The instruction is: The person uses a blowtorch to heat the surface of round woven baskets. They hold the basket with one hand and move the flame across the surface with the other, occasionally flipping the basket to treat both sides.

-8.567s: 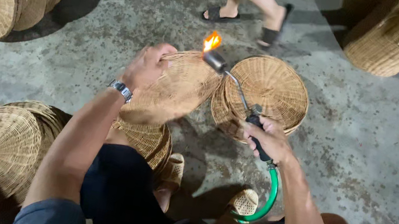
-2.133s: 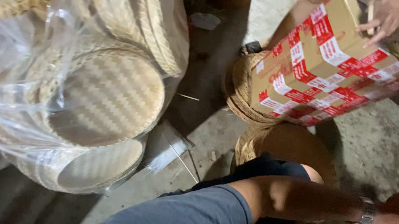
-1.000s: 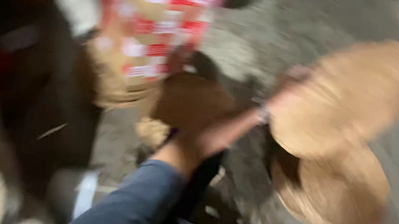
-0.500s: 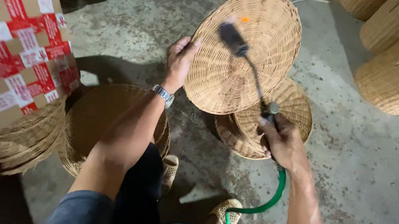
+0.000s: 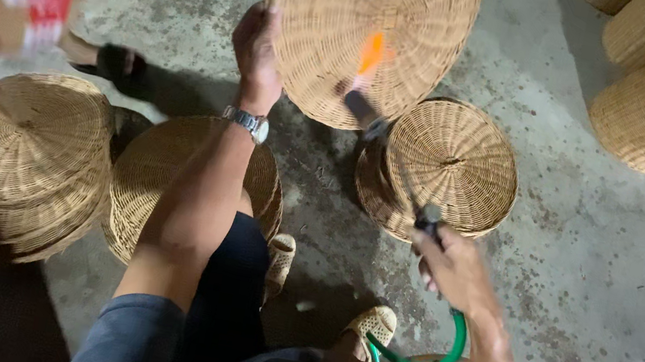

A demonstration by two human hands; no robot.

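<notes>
The left hand (image 5: 256,46) is gripping the rim of a round wicker lid (image 5: 365,31), fingers closed on its edge, tilting it upright so its face is meeting the flame (image 5: 371,51); the right hand (image 5: 452,268) is clenching the handle of a gas torch (image 5: 395,167), fed by a green hose (image 5: 432,361); a lid stack (image 5: 442,170) is lying just beside, on the concrete floor (image 5: 603,280).
</notes>
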